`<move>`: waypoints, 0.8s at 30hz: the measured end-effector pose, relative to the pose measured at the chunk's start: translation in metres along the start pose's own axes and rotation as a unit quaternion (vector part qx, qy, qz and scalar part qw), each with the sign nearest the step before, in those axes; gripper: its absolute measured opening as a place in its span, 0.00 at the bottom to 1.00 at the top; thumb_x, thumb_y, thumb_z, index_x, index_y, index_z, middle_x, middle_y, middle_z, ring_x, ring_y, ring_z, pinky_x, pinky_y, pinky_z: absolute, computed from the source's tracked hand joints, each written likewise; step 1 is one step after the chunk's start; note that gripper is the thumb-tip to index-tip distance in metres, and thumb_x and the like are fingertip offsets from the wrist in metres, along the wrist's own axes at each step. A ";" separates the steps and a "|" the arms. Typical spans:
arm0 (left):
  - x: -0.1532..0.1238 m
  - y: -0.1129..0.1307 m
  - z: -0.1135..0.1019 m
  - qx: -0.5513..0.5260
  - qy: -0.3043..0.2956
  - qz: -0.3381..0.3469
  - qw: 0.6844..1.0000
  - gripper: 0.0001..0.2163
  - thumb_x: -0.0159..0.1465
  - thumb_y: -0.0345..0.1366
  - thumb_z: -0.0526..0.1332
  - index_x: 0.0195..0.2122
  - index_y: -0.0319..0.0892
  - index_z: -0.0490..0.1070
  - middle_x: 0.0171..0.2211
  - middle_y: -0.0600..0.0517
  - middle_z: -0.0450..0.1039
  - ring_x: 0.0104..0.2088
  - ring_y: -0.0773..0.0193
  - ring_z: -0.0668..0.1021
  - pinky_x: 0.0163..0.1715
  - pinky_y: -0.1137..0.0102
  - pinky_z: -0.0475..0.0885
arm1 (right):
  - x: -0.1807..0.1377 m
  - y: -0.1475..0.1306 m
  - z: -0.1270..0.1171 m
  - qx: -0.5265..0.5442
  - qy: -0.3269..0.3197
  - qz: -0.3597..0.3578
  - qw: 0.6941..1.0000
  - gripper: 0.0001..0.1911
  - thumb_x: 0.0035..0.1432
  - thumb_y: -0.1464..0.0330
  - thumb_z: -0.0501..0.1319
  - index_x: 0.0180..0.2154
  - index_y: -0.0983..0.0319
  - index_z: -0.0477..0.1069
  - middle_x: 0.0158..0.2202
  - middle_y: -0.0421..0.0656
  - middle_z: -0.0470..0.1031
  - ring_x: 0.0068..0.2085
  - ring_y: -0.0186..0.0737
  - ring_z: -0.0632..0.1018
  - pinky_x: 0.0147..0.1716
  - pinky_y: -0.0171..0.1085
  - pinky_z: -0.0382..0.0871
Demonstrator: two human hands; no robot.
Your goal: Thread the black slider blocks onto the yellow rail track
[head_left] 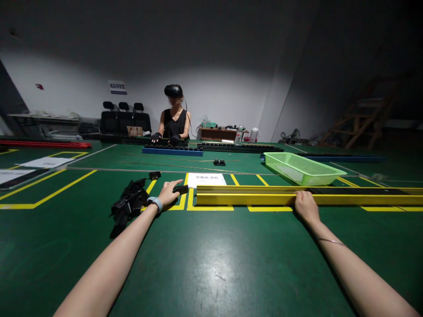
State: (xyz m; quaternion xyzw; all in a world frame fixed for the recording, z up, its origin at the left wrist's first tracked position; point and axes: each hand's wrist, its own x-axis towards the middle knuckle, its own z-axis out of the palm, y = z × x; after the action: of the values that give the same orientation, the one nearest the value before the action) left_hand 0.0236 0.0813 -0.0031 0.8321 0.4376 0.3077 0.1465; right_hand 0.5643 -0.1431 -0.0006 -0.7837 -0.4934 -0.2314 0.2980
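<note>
My left hand (168,194), a pale band at its wrist, grips a small black block (181,189) just short of the left end of a long yellow rail (244,199). The block and rail look apart by a small gap. Curled against the front side of the rail is my right hand (306,207), its fingertips partly hidden over the top edge. Farther right, a dark strip (350,191) runs in the rail's channel. A heap of black blocks (130,200) lies left of my left hand, with a single black piece (154,175) behind it.
Behind the rail stands a light green basket (302,169). A printed sheet (207,179) lies near the rail's left end, with two black pieces (219,162) beyond. Yellow tape marks the green table (211,259). Across it a person (175,116) in black gloves works at a blue rail (172,152).
</note>
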 end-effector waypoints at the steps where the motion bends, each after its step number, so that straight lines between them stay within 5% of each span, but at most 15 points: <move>1: -0.001 0.001 0.000 -0.002 -0.013 0.006 1.000 0.28 0.50 0.29 0.56 0.55 0.48 0.65 0.51 0.51 0.70 0.50 0.54 0.68 0.53 0.61 0.61 | 0.000 0.004 0.003 -0.003 -0.002 -0.003 1.000 0.16 0.59 0.68 0.42 0.30 0.60 0.67 0.32 0.48 0.70 0.40 0.45 0.69 0.40 0.41 0.63; 6: -0.003 0.005 0.001 -0.018 -0.019 0.007 1.000 0.22 0.53 0.36 0.60 0.50 0.48 0.69 0.45 0.50 0.73 0.46 0.55 0.72 0.48 0.63 0.66 | 0.002 0.020 0.016 -0.013 0.001 -0.011 1.000 0.17 0.60 0.67 0.41 0.31 0.61 0.66 0.33 0.48 0.70 0.42 0.45 0.69 0.41 0.41 0.63; 11: -0.003 0.006 -0.003 -0.108 0.049 -0.022 0.993 0.19 0.51 0.38 0.63 0.45 0.43 0.68 0.43 0.48 0.73 0.42 0.58 0.75 0.45 0.64 0.69 | 0.003 0.027 0.024 -0.021 -0.003 0.008 1.000 0.17 0.60 0.67 0.41 0.32 0.60 0.67 0.35 0.48 0.70 0.43 0.45 0.69 0.41 0.41 0.63; 17: -0.005 0.028 -0.002 -0.315 0.153 -0.153 0.924 0.24 0.48 0.44 0.68 0.43 0.40 0.63 0.38 0.46 0.73 0.31 0.63 0.77 0.31 0.68 0.72 | 0.004 0.030 0.027 -0.004 -0.006 0.027 1.000 0.18 0.60 0.66 0.41 0.35 0.61 0.68 0.37 0.49 0.70 0.44 0.45 0.69 0.42 0.41 0.63; 24: -0.014 0.064 0.021 -0.450 0.044 -0.123 0.883 0.23 0.53 0.49 0.63 0.44 0.41 0.62 0.33 0.51 0.71 0.24 0.71 0.74 0.25 0.73 0.70 | 0.004 0.029 0.027 0.007 -0.002 0.037 0.999 0.18 0.61 0.66 0.41 0.34 0.61 0.68 0.36 0.49 0.69 0.42 0.45 0.70 0.41 0.41 0.63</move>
State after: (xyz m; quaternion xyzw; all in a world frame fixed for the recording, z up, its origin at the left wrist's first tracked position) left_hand 0.0718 0.0335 0.0077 0.6015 0.3570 0.4877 0.5224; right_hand 0.5945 -0.1319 -0.0238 -0.7995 -0.4663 -0.2154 0.3113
